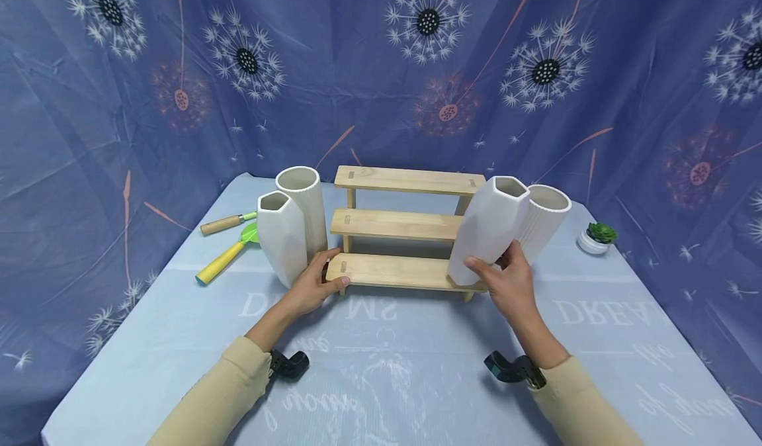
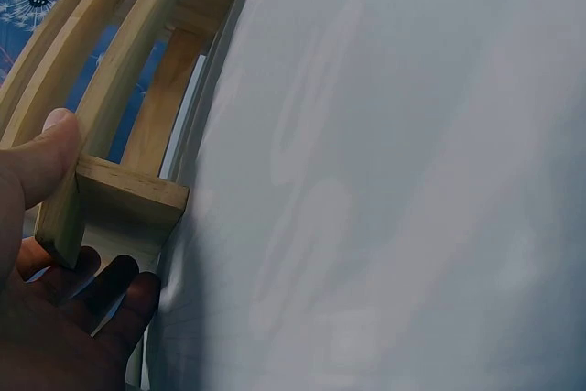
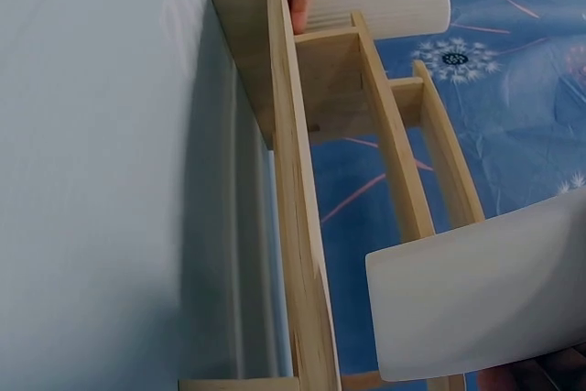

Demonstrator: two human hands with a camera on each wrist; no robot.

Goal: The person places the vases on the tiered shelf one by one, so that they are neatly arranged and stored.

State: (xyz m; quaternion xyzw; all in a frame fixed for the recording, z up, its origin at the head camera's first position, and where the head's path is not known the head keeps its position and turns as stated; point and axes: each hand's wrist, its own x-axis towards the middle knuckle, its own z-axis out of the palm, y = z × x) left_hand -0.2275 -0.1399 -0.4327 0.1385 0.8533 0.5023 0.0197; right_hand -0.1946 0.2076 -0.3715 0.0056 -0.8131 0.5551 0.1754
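Bright even light, soft shadows, edge distortion

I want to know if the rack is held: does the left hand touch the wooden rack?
Touching. The left wrist view shows the left hand with its thumb pressed on the lowest board's end of the rack.

Vases (image 1: 292, 224) flank shelf (image 1: 400, 241) (both sides)

My head camera looks forward and down from above the near side of the three-tiered pale wooden step shelf (image 1: 400, 234), at middling range. My left wrist camera sits tight against the shelf's left end (image 2: 128, 194), facing along its planks. My right wrist camera, equally close, views its lowest plank (image 3: 298, 226) lengthwise. All three views share the shelf.
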